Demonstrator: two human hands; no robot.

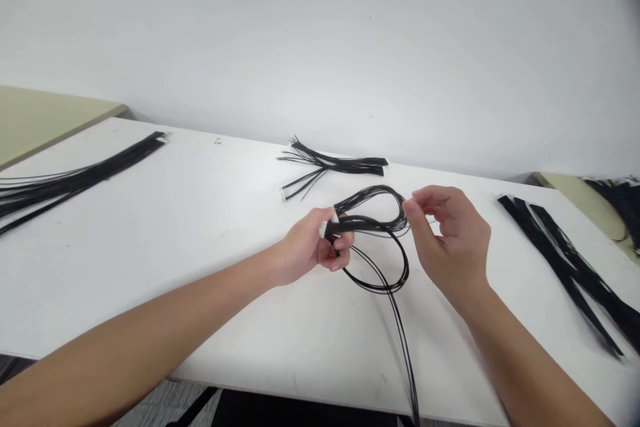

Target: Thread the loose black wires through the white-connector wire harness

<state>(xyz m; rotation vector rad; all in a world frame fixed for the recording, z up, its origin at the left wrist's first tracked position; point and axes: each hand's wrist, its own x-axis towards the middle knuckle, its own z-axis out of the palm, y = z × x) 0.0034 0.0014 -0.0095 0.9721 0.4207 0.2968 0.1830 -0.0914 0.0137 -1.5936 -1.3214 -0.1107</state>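
Observation:
Above the white table (200, 227) I hold a bundle of thin black wires (380, 240) bent into loops. My left hand (313, 247) is closed round the folded end of the bundle, thumb on top. My right hand (450, 240) pinches the far side of the upper loop with thumb and fingertips. A lower loop hangs under my left hand, and the loose tail of the wires runs down over the table's front edge.
A small heap of black wires (333, 167) lies at the back of the table. A long bundle (75, 177) stretches along the left side. More black strips (575, 267) lie at the right. Tan tabletops stand at both far sides.

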